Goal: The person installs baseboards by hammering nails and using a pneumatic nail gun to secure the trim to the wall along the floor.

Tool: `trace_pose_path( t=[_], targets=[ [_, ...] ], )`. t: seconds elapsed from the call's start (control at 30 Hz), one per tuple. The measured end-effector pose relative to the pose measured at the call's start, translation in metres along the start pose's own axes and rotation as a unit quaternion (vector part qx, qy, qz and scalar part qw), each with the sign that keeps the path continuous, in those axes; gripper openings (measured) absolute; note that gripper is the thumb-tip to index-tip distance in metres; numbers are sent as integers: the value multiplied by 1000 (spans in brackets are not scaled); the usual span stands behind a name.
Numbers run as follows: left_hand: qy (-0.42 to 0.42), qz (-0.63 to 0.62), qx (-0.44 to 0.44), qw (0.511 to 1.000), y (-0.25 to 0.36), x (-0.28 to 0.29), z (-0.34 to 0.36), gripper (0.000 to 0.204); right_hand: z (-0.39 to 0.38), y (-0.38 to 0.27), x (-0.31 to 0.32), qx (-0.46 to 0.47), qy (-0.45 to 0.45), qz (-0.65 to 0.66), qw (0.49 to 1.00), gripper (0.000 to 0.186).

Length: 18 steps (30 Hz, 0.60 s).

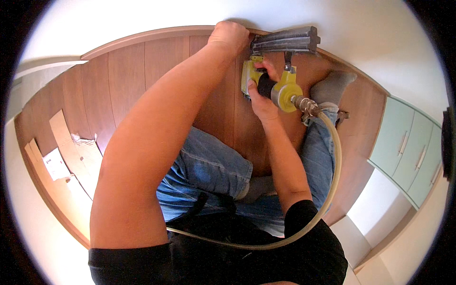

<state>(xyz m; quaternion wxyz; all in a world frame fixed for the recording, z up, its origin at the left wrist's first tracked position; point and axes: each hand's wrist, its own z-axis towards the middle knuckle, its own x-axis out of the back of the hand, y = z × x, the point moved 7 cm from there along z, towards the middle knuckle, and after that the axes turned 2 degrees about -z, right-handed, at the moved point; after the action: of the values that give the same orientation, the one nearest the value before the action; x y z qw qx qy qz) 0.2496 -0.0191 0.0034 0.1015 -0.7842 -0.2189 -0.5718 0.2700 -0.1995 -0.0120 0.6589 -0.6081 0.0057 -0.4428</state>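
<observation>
My right hand [262, 99] is wrapped round the black grip of a yellow air nailer [287, 92]. The nailer's dark magazine [285, 40] lies close along the wall, and its nose meets the brown baseboard [152, 36] near my left hand. Closed and knuckles up, my left hand [230, 36] presses on the baseboard right beside the nailer's nose; its fingertips are hidden. From a metal coupling [306, 105] on the nailer, a pale air hose [337, 156] curves down to the right and across my body.
I sit on a brown wood floor [126, 80], with my jeans-clad legs bent and a grey-socked foot [335, 88] close to the nailer. Cardboard strips [66, 135] and torn packaging lie at the left. Pale green cabinets [403, 142] stand at the right.
</observation>
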Motion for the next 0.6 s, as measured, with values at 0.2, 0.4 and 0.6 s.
trace_pose_path(
  t=[0.2, 0.4, 0.6],
  targets=[
    [-13, 13, 8, 1000, 0, 2, -3, 24, 0, 0, -2, -32, 1, 55, 998, 57],
    [-8, 12, 4, 1000, 1, -3, -2, 24, 0, -2, -2, -27, -1, 47, 999, 53],
    [-11, -3, 16, 1000, 1, -2, 0, 25, 3, 6, -2, -45, 3, 42, 998, 49]
  ],
)
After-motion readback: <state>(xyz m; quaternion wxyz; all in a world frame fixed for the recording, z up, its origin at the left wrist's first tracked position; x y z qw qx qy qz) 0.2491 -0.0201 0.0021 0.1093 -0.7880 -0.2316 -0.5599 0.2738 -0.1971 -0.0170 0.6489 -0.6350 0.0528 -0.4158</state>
